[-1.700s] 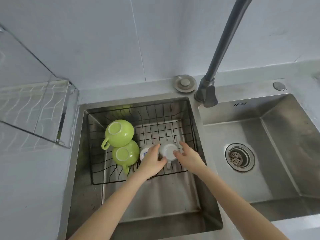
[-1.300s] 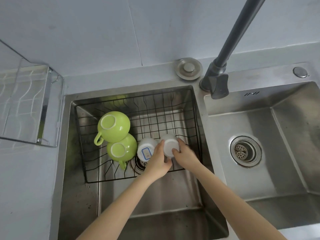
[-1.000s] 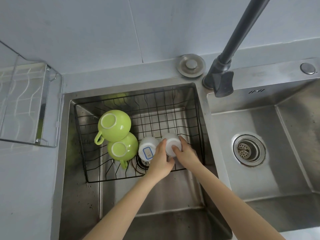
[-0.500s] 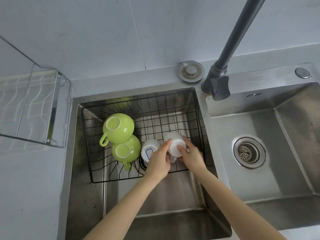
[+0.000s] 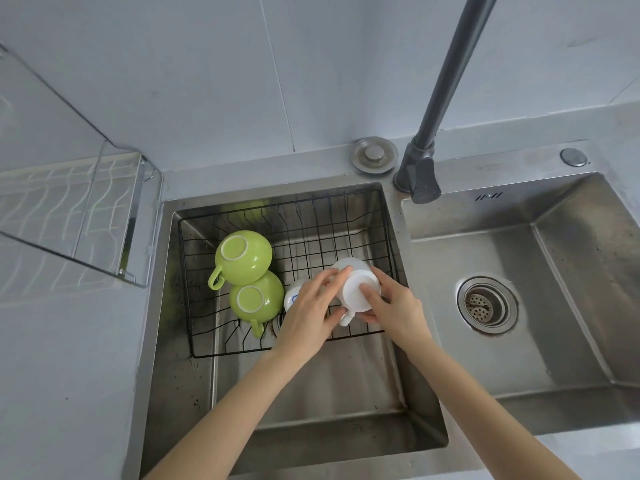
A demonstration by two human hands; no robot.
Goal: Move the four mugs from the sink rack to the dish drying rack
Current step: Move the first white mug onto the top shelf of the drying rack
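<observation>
Two bare forearms enter from the near edge and meet over the left basin of the double sink (image 5: 346, 403). Hands counted: two.

The left hand (image 5: 308, 317) has its fingers (image 5: 323, 277) spread and partly curled; the fingertips rest on the left side of an upturned white mug (image 5: 358, 292), and the thumb lies beside the mug's handle at the near side. The right hand (image 5: 394, 306) closes on the same mug from the right, with its fingers (image 5: 369, 289) laid across the upturned base and the thumb under the near edge. Both hands grasp this one mug. Whether it is clear of the wire or resting on it cannot be told.

Mugs counted: four, all bottom-up inside the black wire sink rack (image 5: 346, 216) that sits in the left basin. A second white mug (image 5: 293, 297), bearing a blue mark, lies just left of the held one and is largely hidden by the left hand. Two green mugs stand at the left of the rack, touching: the nearer green mug (image 5: 257, 298) and the farther green mug (image 5: 243, 257).

On the counter (image 5: 69, 375) to the left stands one dish drying rack (image 5: 104, 209), with no mug seen in it. One dark faucet (image 5: 420, 174) rises behind the divider.
</observation>
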